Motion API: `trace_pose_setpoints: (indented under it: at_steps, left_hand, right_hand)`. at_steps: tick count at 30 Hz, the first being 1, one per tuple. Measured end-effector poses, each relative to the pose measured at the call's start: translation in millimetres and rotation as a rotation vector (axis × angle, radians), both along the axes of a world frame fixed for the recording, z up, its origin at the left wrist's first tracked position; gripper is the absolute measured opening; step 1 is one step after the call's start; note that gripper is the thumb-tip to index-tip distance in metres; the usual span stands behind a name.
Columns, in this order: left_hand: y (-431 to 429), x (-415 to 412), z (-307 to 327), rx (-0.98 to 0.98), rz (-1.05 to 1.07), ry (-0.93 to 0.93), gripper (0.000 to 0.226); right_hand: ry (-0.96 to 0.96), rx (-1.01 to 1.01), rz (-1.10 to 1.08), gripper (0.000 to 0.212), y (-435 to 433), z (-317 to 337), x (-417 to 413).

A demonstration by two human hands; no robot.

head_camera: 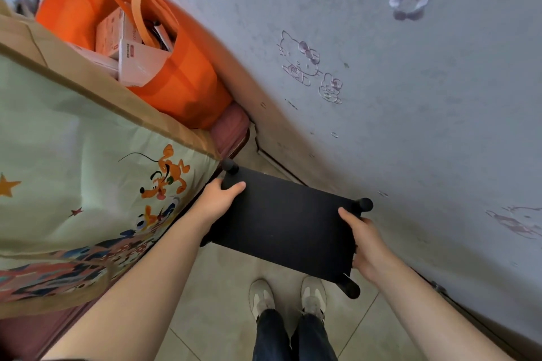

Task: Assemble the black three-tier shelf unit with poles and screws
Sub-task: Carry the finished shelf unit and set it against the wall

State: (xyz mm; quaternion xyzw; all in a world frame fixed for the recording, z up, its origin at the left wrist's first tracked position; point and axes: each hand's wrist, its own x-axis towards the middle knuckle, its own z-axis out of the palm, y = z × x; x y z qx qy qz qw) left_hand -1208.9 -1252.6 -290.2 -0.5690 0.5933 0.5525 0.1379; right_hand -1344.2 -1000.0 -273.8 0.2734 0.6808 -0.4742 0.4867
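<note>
Hands: both grip the black shelf unit point(281, 223), one at each short end of its top board.
Left hand point(218, 199): curled over the far-left corner, thumb lying on the board's upper face, the other fingers out of sight beneath the edge.
Right hand point(362, 239): wrapped round the right end, thumb on top, remaining fingers tucked under.
Shelf unit, position: held low in front of the person, above the tiled floor point(211, 287), in the gap between the cartoon-print bed cover point(73, 155) and the wall point(381, 97). Whether its feet touch the floor cannot be told.
Pole caps point(230, 165): three rounded black tops show at the corners; the fourth is hidden behind the left hand and arm.
Lower tiers: hidden beneath the top board in this view; screws not visible.
Step in hand: judged to be handling the built-up unit, either carrying it or setting it in its place, with no fastening under way.
Progress: appears late, since poles stand at the visible corners; the joints below cannot be checked.
Next move calls for: keeping the board level, lowering evenly with both hands, and clearing the bed edge on the left and the wall on the right.
Nearby: orange bag point(176, 73) holding boxes, well apart on the bed; shoes point(261, 299) just below the unit.
</note>
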Motion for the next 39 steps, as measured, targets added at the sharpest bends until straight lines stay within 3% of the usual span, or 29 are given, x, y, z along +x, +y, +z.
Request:
trace_pose_setpoints:
  at_steps: [8,18,28,39]
  left_hand:
    - [-8,-36,-4,-0.113,-0.080,0.018,0.080]
    - [-37,-94,-5,-0.256,-0.319,-0.016,0.082]
    - [-58,-131,2,-0.334,-0.341,0.009,0.070]
    - [-86,-121,-6,-0.325,-0.274,0.034,0.060]
  right_hand:
    - [-0.013,0.088,0.011,0.059,-5,3,-9]
    - [-0.072,0.020,-0.038,0.040,-19,10,-21]
    - [-0.070,-0.041,-0.041,0.023,-30,7,-36]
    - [0.015,-0.051,-0.008,0.038,-53,-15,-35]
